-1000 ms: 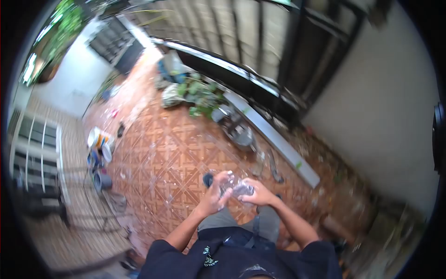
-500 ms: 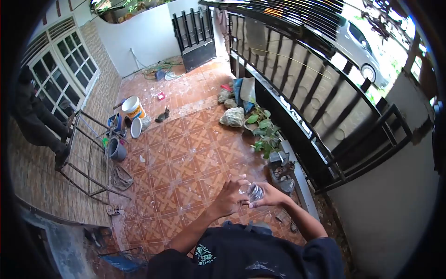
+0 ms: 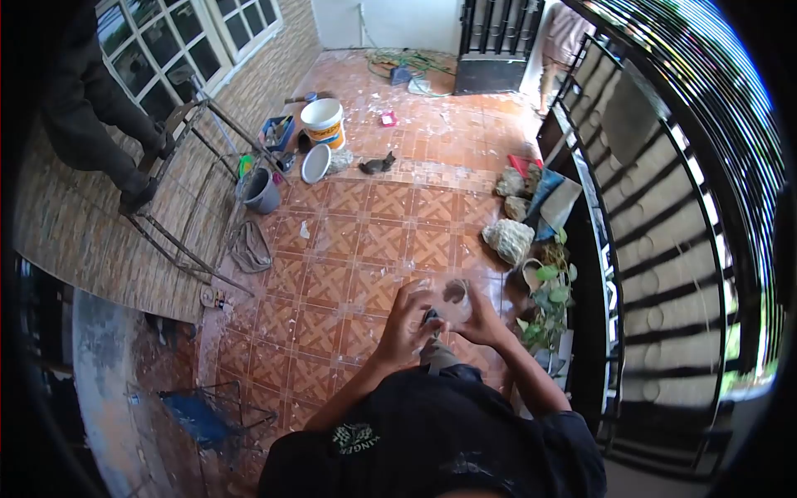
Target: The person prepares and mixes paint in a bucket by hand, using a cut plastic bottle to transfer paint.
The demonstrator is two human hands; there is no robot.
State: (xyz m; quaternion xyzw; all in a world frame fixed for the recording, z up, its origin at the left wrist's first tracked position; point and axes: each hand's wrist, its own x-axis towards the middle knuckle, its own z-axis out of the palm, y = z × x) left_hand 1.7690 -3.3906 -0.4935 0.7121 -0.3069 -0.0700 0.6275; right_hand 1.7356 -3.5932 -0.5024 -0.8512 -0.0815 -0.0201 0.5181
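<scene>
My right hand (image 3: 480,319) is curled round a clear, round, see-through thing (image 3: 456,292), blurred, whose exact kind I cannot make out. Close on the other side, my left hand (image 3: 407,322) has bent fingers near the clear thing's left side. What those fingers pinch is too small and smeared to name. Both hands are in front of my dark shirt (image 3: 432,423), above the patterned tile floor (image 3: 332,286).
A person (image 3: 100,108) stands on a metal scaffold (image 3: 178,257) at left. Beyond are a white bucket (image 3: 323,121), a grey bucket (image 3: 262,192) and a kitten (image 3: 378,163). Rocks (image 3: 508,241) and a potted plant (image 3: 548,290) line the right. Another person (image 3: 564,41) is by the gate (image 3: 498,50).
My view has swung right, so the scene sits differently. My hands have come slightly apart, and the clear thing has turned between them. A person has come into view by the gate.
</scene>
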